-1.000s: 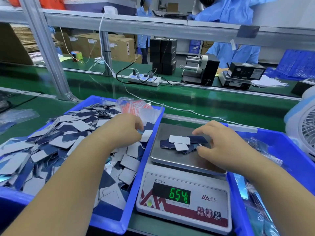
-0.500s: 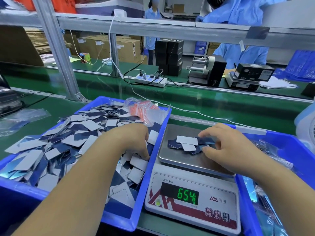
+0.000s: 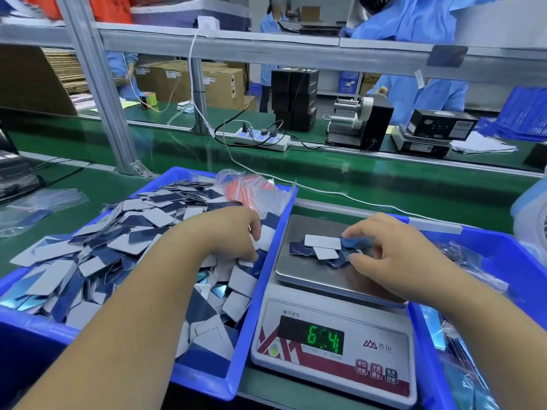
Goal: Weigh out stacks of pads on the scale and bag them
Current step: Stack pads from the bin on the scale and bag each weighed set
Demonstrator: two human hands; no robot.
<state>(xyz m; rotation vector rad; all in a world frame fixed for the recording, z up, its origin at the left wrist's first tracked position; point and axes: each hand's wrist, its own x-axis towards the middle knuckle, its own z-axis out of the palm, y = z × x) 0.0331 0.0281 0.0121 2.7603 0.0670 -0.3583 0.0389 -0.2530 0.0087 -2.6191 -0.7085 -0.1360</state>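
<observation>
A small heap of white and dark blue pads (image 3: 322,247) lies on the steel pan of the scale (image 3: 307,276). My right hand (image 3: 393,255) reaches in from the right, and its forefinger and thumb pinch the blue pads at that heap's right side. The green display (image 3: 324,338) shows a half-lit figure ending in 4. Left of the scale, a blue bin (image 3: 207,380) is heaped with loose pads (image 3: 118,247). My left hand (image 3: 231,235) digs into that pile by the bin's right wall, with curled fingers and thumb around a white pad.
A bundle of clear bags with red strips (image 3: 251,187) lies at the bin's far corner. A second blue bin (image 3: 503,255) with bagged pads stands right of the scale, a white fan (image 3: 532,220) beyond it. A power strip (image 3: 262,139) and cables lie on the green conveyor.
Both hands stay nearly where they were. My right fingers have closed a little on the heap on the pan, and the display no longer reads a steady 65.4.
</observation>
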